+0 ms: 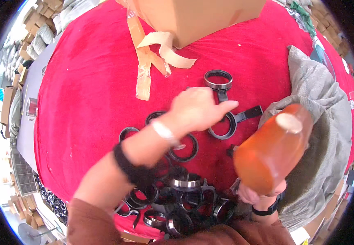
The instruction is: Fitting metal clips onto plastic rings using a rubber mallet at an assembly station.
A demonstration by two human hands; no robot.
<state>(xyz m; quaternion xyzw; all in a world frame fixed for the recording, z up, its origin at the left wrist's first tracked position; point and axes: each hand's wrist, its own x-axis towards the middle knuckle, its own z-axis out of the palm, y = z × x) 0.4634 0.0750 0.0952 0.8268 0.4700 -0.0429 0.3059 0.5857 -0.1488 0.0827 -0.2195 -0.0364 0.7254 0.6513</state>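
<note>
My left hand (195, 109) reaches over the red cloth from the lower left, its thumb stretched to the right and its other fingers mostly hidden and smeared. It overlaps the stem of a black ring clamp with a silver band (218, 80); whether it touches the clamp is unclear. Just below the thumb lies another black ring clamp (224, 130), its arm pointing right. At the lower right my right hand (260, 195) is closed around the lower end of a blurred orange roll (262, 153), which looks like packing tape with a pale core. The roll is tilted above the cloth.
Several black ring clamps (187, 181) crowd the near edge of the red cloth (87, 81). A cardboard box (209, 18) stands at the far side, with peeled tan tape strips (143, 69) beside it. Grey woven sacking (320, 122) is bunched at the right.
</note>
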